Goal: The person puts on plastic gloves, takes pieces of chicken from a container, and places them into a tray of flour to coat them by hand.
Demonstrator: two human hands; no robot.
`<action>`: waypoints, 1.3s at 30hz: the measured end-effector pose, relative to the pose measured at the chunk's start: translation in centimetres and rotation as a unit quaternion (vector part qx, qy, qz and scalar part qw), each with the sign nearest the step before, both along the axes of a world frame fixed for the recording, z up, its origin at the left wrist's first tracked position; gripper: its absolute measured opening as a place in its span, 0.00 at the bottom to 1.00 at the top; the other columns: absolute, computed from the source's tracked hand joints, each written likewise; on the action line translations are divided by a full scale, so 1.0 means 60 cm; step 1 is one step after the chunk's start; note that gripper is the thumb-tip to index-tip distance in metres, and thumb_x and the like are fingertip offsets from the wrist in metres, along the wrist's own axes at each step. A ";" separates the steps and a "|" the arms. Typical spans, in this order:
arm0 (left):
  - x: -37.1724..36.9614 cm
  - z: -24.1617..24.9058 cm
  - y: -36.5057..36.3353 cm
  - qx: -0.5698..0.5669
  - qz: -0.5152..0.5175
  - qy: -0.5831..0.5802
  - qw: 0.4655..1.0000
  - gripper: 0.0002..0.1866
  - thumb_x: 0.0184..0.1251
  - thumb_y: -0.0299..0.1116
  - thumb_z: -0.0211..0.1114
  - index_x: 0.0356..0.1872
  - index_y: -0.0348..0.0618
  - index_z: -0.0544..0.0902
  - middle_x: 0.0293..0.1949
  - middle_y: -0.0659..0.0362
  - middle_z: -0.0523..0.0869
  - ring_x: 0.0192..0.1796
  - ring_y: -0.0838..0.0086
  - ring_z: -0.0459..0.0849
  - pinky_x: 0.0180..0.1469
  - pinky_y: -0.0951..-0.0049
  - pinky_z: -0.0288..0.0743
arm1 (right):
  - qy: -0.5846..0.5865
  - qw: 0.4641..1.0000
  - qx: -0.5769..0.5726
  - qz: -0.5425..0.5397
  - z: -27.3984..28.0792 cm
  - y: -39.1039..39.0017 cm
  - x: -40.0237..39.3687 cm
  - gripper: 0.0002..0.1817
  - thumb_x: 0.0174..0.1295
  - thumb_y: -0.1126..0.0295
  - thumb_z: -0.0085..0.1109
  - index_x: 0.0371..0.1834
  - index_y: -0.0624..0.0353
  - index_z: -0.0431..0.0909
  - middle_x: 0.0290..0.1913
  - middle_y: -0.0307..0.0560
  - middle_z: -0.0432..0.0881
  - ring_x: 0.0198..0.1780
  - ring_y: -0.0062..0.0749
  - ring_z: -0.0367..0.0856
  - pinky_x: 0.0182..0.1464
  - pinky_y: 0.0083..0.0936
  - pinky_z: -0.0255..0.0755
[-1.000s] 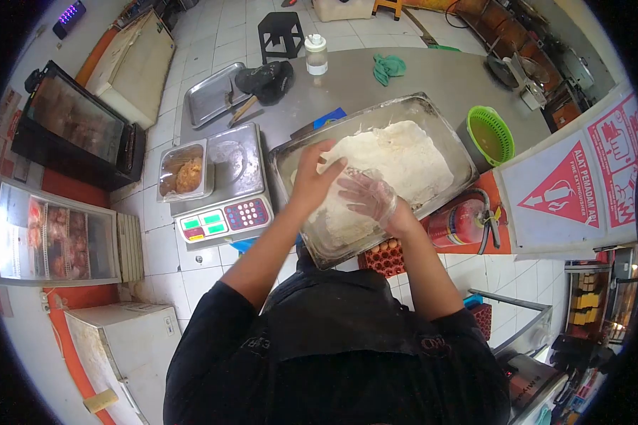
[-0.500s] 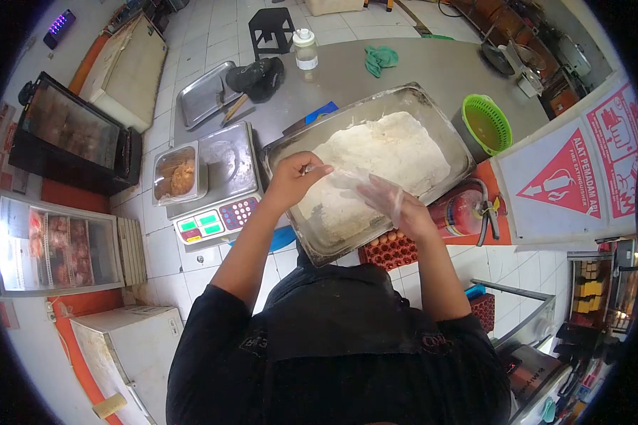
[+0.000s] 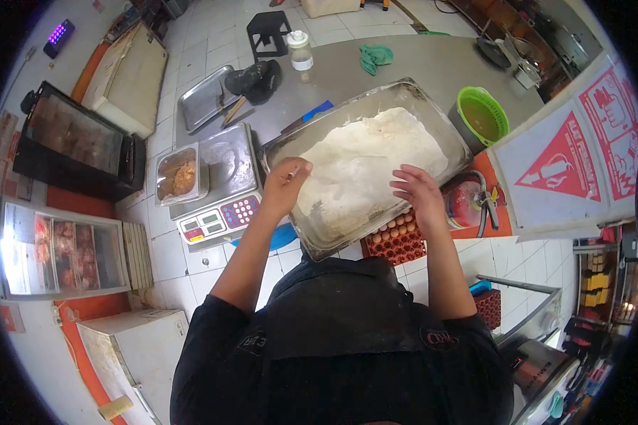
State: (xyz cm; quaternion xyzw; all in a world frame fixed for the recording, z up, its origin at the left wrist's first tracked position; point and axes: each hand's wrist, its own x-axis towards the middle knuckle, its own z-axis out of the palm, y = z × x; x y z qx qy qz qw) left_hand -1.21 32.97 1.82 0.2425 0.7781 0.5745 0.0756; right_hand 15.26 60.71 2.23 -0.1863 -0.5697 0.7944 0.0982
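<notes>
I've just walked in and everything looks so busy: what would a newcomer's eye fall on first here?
Most likely the big metal tray of white powder in the middle of the view, with the left hand at its left edge and the right hand at its near edge. Next, perhaps, the bright green basket beside the tray's right end, and the red triangle on the right.

Flour (image 3: 383,152) lies in the big pan (image 3: 386,92). Left of it is the scale (image 3: 230,159), with a tub (image 3: 201,177) on it. The basket (image 3: 506,132) is right of the pan, the bottle (image 3: 300,53) and cloth (image 3: 376,59) farther back, the eggs (image 3: 403,229) nearer.
</notes>
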 end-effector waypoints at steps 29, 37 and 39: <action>0.283 -0.043 0.169 -0.079 -0.416 -0.080 0.903 0.17 0.57 0.16 0.60 0.50 0.35 0.80 0.52 0.53 0.81 0.56 0.68 0.80 0.60 0.69 0.74 | 0.066 0.985 0.135 -0.083 -0.061 -0.104 0.357 0.29 0.65 0.65 0.62 0.69 0.58 0.67 0.59 0.46 0.77 0.48 0.27 0.79 0.53 0.27 0.75; 0.439 -0.114 0.178 -0.150 -0.649 0.024 0.745 0.25 0.66 0.30 0.67 0.65 0.47 0.76 0.65 0.53 0.72 0.63 0.66 0.76 0.61 0.67 0.71 | -0.269 0.825 0.149 -0.474 -0.246 -0.323 0.641 0.20 0.58 0.66 0.63 0.52 0.61 0.77 0.41 0.57 0.84 0.43 0.43 0.84 0.47 0.37 0.77; 0.440 -0.174 0.157 -0.173 -0.650 -0.011 0.740 0.25 0.66 0.31 0.68 0.64 0.47 0.76 0.64 0.53 0.72 0.60 0.66 0.78 0.59 0.67 0.73 | -0.343 0.759 0.029 -0.553 -0.269 -0.422 0.733 0.23 0.59 0.66 0.63 0.58 0.60 0.73 0.39 0.57 0.84 0.39 0.41 0.85 0.43 0.36 0.78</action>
